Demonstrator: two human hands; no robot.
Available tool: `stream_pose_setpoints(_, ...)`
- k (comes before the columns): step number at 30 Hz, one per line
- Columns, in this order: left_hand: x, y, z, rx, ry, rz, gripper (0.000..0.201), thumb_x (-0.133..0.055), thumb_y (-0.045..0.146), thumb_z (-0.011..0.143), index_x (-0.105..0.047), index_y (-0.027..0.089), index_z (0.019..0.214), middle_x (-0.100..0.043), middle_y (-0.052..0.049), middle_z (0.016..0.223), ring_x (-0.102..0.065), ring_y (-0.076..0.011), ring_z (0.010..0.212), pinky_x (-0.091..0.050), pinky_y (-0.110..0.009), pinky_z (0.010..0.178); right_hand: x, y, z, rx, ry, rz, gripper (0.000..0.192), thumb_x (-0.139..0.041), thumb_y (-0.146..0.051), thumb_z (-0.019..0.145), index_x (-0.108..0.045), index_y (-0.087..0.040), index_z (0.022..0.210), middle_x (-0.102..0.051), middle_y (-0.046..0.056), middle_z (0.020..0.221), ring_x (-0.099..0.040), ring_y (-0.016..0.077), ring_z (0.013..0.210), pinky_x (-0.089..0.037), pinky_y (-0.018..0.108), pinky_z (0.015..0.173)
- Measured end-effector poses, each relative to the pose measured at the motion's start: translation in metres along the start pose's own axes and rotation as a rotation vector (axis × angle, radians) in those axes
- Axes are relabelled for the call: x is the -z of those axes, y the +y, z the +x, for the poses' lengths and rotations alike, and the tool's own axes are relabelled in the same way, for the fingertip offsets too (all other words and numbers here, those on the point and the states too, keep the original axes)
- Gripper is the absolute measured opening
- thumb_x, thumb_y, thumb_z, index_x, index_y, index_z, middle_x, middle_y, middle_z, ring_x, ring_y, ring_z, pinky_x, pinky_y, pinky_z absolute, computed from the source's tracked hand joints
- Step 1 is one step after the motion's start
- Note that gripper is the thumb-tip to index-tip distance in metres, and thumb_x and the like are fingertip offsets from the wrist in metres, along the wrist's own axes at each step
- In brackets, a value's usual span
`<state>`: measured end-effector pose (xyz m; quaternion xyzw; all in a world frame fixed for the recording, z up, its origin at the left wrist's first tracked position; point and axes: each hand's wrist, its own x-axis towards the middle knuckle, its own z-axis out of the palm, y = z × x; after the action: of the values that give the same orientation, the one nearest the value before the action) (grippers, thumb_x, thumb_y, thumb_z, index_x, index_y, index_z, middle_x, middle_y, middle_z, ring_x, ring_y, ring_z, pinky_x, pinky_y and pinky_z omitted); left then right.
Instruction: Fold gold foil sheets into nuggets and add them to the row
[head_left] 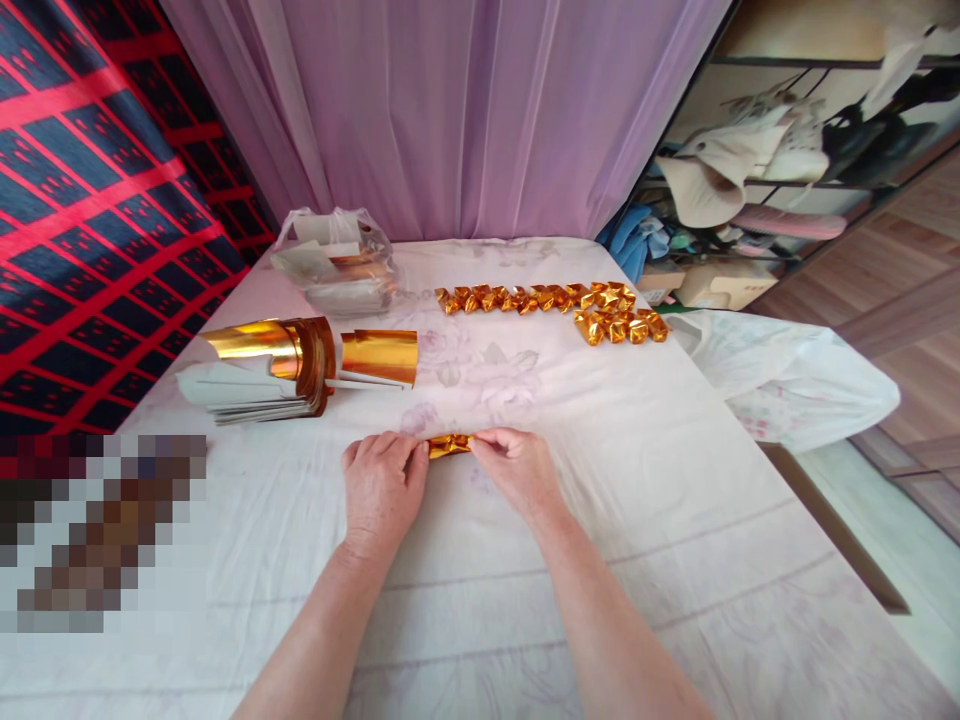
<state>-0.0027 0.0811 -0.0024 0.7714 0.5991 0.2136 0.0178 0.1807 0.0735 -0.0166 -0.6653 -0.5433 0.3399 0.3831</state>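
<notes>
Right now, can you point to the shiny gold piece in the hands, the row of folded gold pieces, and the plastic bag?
gold piece (448, 445), head view, middle of the foil between both hands
row of folded gold pieces (536, 297), head view, middle of the row
plastic bag (335, 265), head view, bag's front

We see a shiny gold foil piece (448, 445) on a white sheet (675, 520) printed with faint pale pink flowers. The folded foil pieces (551, 305) in rows are the same gold, some more orange. The curled foil sheets (300, 360) show gold fronts and white backs. The curtain (450, 110) is plain lilac; the blanket (82, 200) is dark navy with a red grid.
</notes>
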Motion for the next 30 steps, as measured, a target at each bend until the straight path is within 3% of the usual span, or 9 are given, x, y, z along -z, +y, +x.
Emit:
stream_pose_setpoints(12,-0.0004,0.0018,0.0003,-0.002,-0.034,0.021,0.027,-0.047,0.028,0.092,-0.068,0.021,0.077,-0.068,-0.006,0.08,-0.06,-0.0256,0.083,-0.038,-0.04,0.078,-0.0017,-0.0023,-0.0011,-0.014,0.009,-0.072,0.02,-0.059,-0.035,0.081,-0.077,-0.026,0.081,-0.072,-0.001,0.069,-0.064,0.0147,0.062,-0.045,0.023,0.058)
stream_pose_setpoints(22,-0.0046,-0.0057,0.0029,-0.081,-0.094,-0.28,0.028,-0.044,0.03,0.093,-0.066,0.021,0.077,-0.066,-0.005,0.077,-0.059,-0.0207,0.079,-0.042,-0.034,0.075,-0.0013,-0.0027,-0.0008,-0.004,0.073,-0.15,0.02,-0.059,-0.038,0.081,-0.074,-0.026,0.076,-0.068,-0.003,0.06,-0.057,0.0124,0.053,-0.04,0.023,0.054)
stream_pose_setpoints(30,-0.0052,-0.0052,0.003,-0.048,-0.094,-0.239,0.026,-0.046,0.028,0.091,-0.064,0.021,0.074,-0.066,-0.004,0.074,-0.06,-0.0211,0.077,-0.041,-0.034,0.074,0.0007,-0.0005,-0.0002,0.017,-0.02,-0.077,0.021,-0.056,-0.037,0.08,-0.073,-0.024,0.077,-0.066,-0.003,0.061,-0.057,0.0121,0.056,-0.038,0.022,0.054)
